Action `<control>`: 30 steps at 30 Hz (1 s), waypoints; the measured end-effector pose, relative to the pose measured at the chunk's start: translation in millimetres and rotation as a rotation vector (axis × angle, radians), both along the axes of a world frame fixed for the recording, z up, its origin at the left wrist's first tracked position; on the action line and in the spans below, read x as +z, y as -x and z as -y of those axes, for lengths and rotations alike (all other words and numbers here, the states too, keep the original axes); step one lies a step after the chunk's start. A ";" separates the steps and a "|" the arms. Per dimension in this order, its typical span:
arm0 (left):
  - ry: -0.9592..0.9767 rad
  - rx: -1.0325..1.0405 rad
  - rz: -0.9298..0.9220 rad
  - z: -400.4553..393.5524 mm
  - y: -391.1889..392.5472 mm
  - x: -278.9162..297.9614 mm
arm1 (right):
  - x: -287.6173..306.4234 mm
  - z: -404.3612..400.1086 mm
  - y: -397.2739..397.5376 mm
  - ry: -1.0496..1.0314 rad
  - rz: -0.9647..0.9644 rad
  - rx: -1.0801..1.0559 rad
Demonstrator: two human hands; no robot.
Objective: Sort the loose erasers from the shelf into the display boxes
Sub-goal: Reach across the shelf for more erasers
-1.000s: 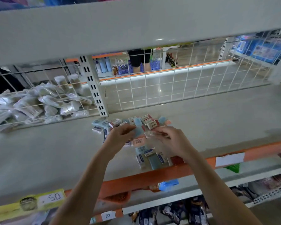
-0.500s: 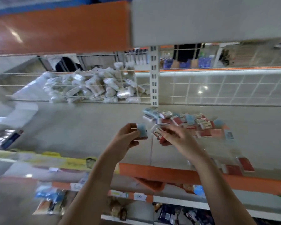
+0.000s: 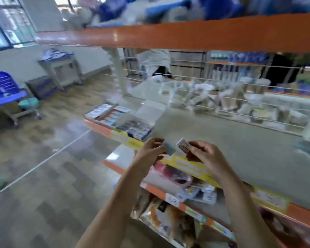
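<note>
My left hand (image 3: 150, 152) pinches a pale blue eraser (image 3: 169, 149) in front of the shelf's front edge. Just to its right, my right hand (image 3: 202, 156) grips a white eraser with a printed sleeve (image 3: 183, 145). The two erasers are almost touching. Open display boxes (image 3: 118, 119) holding rows of erasers stand at the left end of the grey shelf (image 3: 222, 140), up and left of my hands. The view is blurred by motion. The pile of loose erasers is out of view.
Clear plastic packets (image 3: 222, 99) are heaped behind a wire divider at the back of the shelf. An orange-edged shelf (image 3: 186, 34) hangs overhead. Packaged goods fill the lower shelves (image 3: 177, 203). The aisle floor, a teal stool (image 3: 29, 102) and a blue rack (image 3: 4, 86) lie left.
The view has swung left, away from the loose eraser pile toward the display boxes. Both hands have lifted an eraser each off the shelf and moved left with them.
</note>
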State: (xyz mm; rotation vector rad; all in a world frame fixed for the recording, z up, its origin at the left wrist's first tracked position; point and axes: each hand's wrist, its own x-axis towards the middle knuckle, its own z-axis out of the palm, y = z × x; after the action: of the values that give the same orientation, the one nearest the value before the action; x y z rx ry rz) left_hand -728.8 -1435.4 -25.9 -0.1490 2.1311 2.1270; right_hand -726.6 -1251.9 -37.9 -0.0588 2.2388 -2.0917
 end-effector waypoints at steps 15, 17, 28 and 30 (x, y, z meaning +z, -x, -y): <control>0.068 0.147 -0.094 273.2 130.5 12.1 | 24.2 254.6 179.3 -0.317 -0.157 0.146; 0.097 0.133 -0.088 298.3 166.8 19.1 | 26.5 278.8 214.7 -0.352 -0.159 0.151; 0.149 -0.005 -0.063 373.2 307.9 10.0 | 16.2 364.3 342.3 -0.740 -0.156 -0.054; 0.185 -0.073 -0.055 378.5 328.9 5.8 | 9.0 371.9 352.6 -0.806 -0.147 -0.102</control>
State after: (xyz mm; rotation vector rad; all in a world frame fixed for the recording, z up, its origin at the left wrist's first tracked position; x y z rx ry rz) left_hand -1057.7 -1813.9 -20.1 -0.0296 2.3247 1.9149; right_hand -1079.2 -1623.8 -29.0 -0.0477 3.0353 -1.0970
